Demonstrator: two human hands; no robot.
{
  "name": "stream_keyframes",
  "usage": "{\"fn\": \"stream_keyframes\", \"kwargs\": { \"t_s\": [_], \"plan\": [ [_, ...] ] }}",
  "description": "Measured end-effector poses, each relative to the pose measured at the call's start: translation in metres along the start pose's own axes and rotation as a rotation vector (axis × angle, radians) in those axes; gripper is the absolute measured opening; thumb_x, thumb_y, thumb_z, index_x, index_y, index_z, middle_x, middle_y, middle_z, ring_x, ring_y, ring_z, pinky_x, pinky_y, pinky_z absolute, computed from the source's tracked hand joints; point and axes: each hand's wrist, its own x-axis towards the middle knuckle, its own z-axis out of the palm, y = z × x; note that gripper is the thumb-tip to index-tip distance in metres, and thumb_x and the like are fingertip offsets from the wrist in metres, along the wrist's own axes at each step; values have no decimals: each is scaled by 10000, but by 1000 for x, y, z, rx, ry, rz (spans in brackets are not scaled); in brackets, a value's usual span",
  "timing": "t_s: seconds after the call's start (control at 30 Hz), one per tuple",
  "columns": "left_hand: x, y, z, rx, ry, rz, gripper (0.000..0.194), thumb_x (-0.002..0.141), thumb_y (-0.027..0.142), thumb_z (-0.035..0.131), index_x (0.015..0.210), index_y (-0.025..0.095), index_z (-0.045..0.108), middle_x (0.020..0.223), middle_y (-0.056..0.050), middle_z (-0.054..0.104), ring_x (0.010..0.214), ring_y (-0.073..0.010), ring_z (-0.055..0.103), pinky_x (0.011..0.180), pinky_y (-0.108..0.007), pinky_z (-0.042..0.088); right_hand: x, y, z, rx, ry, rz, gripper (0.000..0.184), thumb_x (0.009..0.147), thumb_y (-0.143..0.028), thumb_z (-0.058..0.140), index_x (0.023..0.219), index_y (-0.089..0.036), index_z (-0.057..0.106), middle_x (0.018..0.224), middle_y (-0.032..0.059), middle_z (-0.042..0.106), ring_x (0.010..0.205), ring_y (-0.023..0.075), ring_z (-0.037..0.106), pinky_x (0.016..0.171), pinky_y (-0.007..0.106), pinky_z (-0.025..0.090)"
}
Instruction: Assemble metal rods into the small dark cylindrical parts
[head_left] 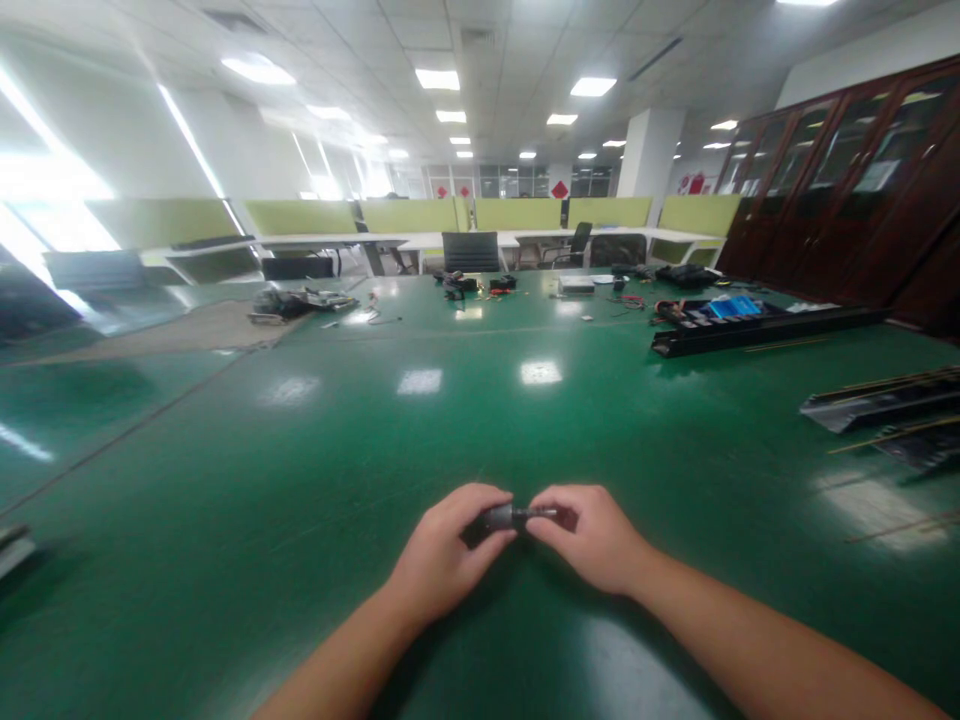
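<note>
Low in the middle of the head view, my left hand (441,555) is closed around a small dark cylinder with a thin metallic shaft (498,517). The cylinder lies roughly level, its shaft pointing right. My right hand (596,540) pinches the shaft end between thumb and fingertips. Both hands are just above or resting on the green tabletop (450,440); which of these, I cannot tell. Fingers hide parts of the piece, and its exact kind is too small to make out.
Black metal channels (750,330) lie at the right, one with a blue item (735,307) on it. More channels and thin rods (885,400) are nearer. Small electronic parts (469,287) and a grey box (576,285) line the far edge. Tangled parts (292,303) lie at far left.
</note>
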Motion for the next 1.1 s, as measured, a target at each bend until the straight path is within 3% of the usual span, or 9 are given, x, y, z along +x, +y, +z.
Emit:
{"fn": "stream_keyframes", "kwargs": {
  "t_s": [1.1],
  "plan": [
    [1,0,-1,4,-1,-19,253,849,238,690,1099,223,654,1038,-47,712,950,-181,673,883,-315,561,0,0,-1,5,-1,-4,127,874,-283,652,870,-202,749,727,-4,690,649,144,581,610,239,393]
  ]
}}
